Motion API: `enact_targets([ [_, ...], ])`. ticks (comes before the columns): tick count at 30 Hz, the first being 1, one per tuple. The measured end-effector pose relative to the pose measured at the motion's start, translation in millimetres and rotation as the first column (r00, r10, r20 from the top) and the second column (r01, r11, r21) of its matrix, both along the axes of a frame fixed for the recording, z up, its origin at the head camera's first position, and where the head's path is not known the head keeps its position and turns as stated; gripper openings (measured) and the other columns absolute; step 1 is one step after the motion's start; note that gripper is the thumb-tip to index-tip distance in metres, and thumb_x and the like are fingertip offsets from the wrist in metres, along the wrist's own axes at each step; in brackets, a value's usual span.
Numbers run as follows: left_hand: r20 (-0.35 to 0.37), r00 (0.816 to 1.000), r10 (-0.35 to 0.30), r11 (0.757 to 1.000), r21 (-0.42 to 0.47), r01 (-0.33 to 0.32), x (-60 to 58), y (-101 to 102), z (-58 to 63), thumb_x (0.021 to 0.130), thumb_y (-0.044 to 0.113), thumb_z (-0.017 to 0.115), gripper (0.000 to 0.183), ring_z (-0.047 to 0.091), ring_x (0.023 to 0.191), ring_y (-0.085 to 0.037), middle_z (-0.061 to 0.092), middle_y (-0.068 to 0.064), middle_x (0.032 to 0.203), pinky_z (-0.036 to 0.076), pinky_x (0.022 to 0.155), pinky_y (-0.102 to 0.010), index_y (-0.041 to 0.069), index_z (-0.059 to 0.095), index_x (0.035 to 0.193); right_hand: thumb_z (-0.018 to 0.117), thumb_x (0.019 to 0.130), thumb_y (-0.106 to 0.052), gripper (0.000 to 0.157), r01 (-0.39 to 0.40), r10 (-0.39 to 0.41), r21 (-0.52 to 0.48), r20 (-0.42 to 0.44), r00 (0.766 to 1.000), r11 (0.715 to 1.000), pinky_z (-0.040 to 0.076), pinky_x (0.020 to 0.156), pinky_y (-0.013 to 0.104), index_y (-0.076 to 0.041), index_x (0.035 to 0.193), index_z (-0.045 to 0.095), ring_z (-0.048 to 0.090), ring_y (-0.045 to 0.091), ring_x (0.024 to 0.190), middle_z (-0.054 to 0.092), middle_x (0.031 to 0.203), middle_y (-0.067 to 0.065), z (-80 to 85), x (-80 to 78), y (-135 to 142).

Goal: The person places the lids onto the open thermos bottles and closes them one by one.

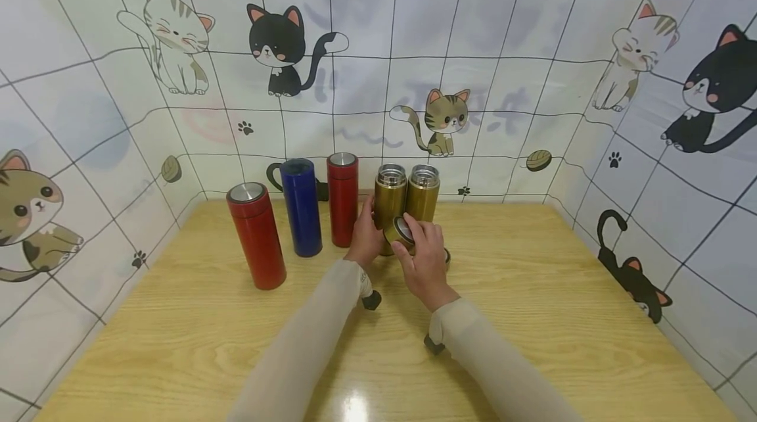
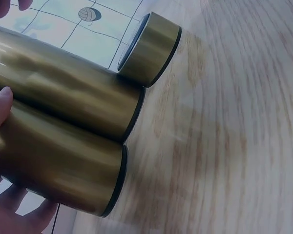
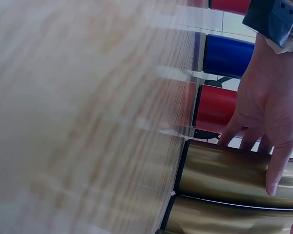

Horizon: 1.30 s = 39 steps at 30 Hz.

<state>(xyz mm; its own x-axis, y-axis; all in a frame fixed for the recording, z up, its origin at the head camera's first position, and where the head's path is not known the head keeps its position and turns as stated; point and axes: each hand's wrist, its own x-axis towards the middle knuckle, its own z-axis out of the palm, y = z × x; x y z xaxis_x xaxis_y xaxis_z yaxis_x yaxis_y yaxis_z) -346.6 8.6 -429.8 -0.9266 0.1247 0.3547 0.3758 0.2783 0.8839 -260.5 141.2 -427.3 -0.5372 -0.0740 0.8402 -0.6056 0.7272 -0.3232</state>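
Two gold thermos bottles stand side by side, their steel necks uncovered. My left hand (image 1: 365, 238) grips the left gold bottle (image 1: 387, 202), its thumb on the near side and its fingers around the far side. The right gold bottle (image 1: 422, 197) stands against it. Between finger and thumb, my right hand (image 1: 427, 267) holds a gold lid (image 1: 400, 233), tilted in front of the bottles. Another gold lid (image 2: 154, 48) sits on the table beside the right bottle; in the head view my right hand mostly hides it.
To the left stand a large red thermos (image 1: 257, 238), a blue tumbler (image 1: 301, 208) and a slimmer red thermos (image 1: 343, 202), the last close to my left hand. The wooden table (image 1: 550, 317) meets cat-patterned walls (image 1: 503, 93) at the back and sides.
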Motion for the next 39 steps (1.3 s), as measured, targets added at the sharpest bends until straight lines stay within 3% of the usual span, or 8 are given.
enact_targets([
  [14, -0.035, 0.998, 0.053, 0.998, -0.043, -0.054, 3.1, -6, 1.7, 0.085, 0.008, 0.072, 0.072, 0.052, 0.123, -0.029, 0.052, -0.010, 0.138, 0.045, 0.100, -0.045, 0.015, 0.037, 0.148, 0.033, 0.099, -0.060, 0.070, -0.033, 0.032, -0.040, -0.012, 0.999, 0.999, 0.039, 0.085, 0.048, -0.002, 0.136, 0.049, 0.045, 0.035, 0.100, 0.053, 0.111, 0.019, 3.9, -5.9, -1],
  [27, 0.015, 1.000, -0.015, 0.998, -0.066, 0.016, 11.8, -12, 4.7, 0.085, 0.009, 0.075, 0.075, 0.051, 0.124, -0.028, 0.051, -0.007, 0.140, 0.045, 0.100, -0.046, 0.017, 0.036, 0.148, 0.037, 0.099, -0.058, 0.067, -0.040, 0.032, -0.096, -0.079, 0.996, 0.995, 0.040, 0.086, 0.046, -0.001, 0.134, 0.040, 0.043, 0.035, 0.103, 0.048, 0.118, 0.019, 5.3, -9.1, -3],
  [39, 0.005, 1.000, 0.009, 0.991, -0.137, -0.008, 19.4, -15, 3.7, 0.084, 0.013, 0.078, 0.073, 0.053, 0.123, -0.028, 0.052, -0.004, 0.139, 0.046, 0.098, -0.048, 0.019, 0.039, 0.146, 0.043, 0.099, -0.055, 0.062, -0.054, 0.029, -0.131, -0.181, 0.983, 0.990, 0.039, 0.089, 0.044, -0.001, 0.130, 0.041, 0.044, 0.035, 0.107, 0.047, 0.121, 0.019, 6.7, -11.7, -10],
])
